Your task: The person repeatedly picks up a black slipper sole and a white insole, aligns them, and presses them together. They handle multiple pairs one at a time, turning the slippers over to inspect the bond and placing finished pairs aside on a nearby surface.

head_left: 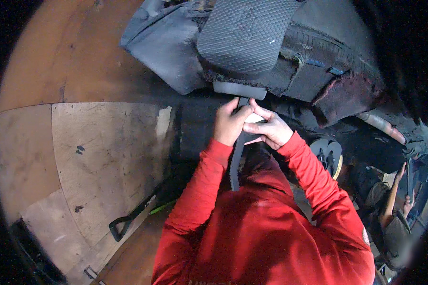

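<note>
In the head view a long dark grey strip with a notched edge hangs down in front of my red top. Near its upper end my left hand is closed on it, thumb and fingers pinched together. My right hand is closed beside it, with a small white piece between thumb and fingers; its fingertips reach the strip's top. Just above both hands lies a pale grey bar, under a rounded dark pad with a diamond texture. Whether the strip joins the bar, I cannot tell.
Dark cloth drapes around the pad, with a reddish cloth at right. A pair of dark flip-flops sits right of my arm. Another person's hands show at far right. Wooden boards and a black handle lie left.
</note>
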The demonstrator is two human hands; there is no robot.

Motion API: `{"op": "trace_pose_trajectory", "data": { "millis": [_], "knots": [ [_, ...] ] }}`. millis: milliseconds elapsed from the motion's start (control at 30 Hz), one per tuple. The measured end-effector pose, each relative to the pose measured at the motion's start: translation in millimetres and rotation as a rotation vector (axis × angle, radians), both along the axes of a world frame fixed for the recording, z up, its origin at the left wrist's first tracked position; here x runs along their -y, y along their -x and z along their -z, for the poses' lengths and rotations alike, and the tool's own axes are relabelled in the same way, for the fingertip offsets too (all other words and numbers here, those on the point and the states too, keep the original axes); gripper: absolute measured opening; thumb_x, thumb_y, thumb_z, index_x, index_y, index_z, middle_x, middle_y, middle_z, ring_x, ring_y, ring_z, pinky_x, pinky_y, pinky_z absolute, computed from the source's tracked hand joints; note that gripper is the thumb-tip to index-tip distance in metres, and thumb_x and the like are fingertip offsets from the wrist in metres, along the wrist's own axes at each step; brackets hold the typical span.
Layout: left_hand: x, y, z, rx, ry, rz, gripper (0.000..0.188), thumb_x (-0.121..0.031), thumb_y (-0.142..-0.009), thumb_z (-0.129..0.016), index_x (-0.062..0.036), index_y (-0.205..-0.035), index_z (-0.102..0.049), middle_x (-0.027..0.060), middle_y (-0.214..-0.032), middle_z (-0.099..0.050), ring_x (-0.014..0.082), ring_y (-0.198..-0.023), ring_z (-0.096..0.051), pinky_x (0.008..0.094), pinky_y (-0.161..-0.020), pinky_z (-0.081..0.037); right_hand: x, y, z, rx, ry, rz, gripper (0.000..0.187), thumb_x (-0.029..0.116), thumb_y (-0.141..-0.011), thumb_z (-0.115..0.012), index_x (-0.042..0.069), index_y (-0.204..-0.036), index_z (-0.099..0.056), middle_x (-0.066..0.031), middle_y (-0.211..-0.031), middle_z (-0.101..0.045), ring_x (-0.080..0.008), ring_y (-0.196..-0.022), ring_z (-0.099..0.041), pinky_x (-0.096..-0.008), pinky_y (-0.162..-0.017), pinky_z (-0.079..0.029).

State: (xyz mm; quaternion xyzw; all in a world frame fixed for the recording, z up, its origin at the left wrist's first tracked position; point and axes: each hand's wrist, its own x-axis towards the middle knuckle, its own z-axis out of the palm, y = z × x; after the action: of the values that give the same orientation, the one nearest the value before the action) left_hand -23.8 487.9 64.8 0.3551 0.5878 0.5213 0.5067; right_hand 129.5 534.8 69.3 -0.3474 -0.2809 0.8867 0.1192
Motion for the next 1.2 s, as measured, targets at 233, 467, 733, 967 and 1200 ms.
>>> {"op": "trace_pose_trajectory", "data": {
  "millis": [233, 467, 733, 967, 1200],
  "knots": [
    [61.6, -13.2, 7.6, 0.540, -0.114, -0.145, 0.060, -0.005, -0.089, -0.063, 0.0024, -0.145, -0.042, 0.0083, -0.140, -0.052, 0.0153, -0.124, -0.051, 0.0311, -0.105, -0.040, 41.5, 0.5, 9.6, 0.369, -1.561, 0.005, 0.105, 0.027, -0.059, -0.090, 0.020, -0.151, -0.040, -0.0277, -0.145, -0.037, -0.0464, -0.129, -0.044, -0.0443, -0.104, -0.043],
    [46.1, 18.7, -30.1, -0.228, -0.076, -0.005, 0.056, -0.006, -0.089, -0.063, 0.0066, -0.141, -0.045, 0.0138, -0.133, -0.059, 0.0142, -0.118, -0.055, 0.0296, -0.100, -0.044, 31.7, 19.9, 12.4, 0.028, -1.001, -0.051, 0.119, 0.015, -0.065, -0.090, 0.023, -0.158, -0.016, -0.0166, -0.137, -0.049, -0.0284, -0.124, -0.052, -0.0361, -0.104, -0.042],
    [29.4, 29.2, -62.9, -0.219, 0.115, 0.132, 0.052, -0.010, -0.091, -0.066, 0.0058, -0.137, -0.049, 0.0100, -0.128, -0.061, 0.0157, -0.115, -0.056, 0.0314, -0.102, -0.042, 29.4, 17.3, -2.0, -0.368, 0.218, 0.051, 0.086, -0.008, -0.083, -0.071, 0.027, -0.152, -0.034, -0.0005, -0.111, -0.062, -0.0140, -0.100, -0.064, -0.0329, -0.089, -0.056],
    [-7.7, 23.1, -3.1, -0.082, 0.117, 0.103, 0.037, -0.017, -0.084, -0.066, 0.0042, -0.115, -0.063, 0.0085, -0.103, -0.070, 0.0128, -0.096, -0.062, 0.0308, -0.083, -0.050, -14.4, 13.0, 17.2, -0.060, 0.154, 0.043, 0.041, -0.002, -0.088, -0.067, 0.012, -0.125, -0.057, -0.0047, -0.113, -0.065, -0.0179, -0.102, -0.067, -0.0411, -0.082, -0.060],
    [50.5, 1.1, 2.7, 0.361, -0.160, -0.116, 0.063, -0.003, -0.086, -0.061, 0.0041, -0.145, -0.040, 0.0108, -0.138, -0.055, 0.0140, -0.123, -0.053, 0.0294, -0.104, -0.042, 24.6, 7.6, 13.0, 0.233, -1.291, -0.070, 0.094, 0.016, -0.061, -0.089, 0.016, -0.145, -0.047, -0.0244, -0.143, -0.044, -0.0370, -0.128, -0.050, -0.0424, -0.104, -0.044]
  ]
}}
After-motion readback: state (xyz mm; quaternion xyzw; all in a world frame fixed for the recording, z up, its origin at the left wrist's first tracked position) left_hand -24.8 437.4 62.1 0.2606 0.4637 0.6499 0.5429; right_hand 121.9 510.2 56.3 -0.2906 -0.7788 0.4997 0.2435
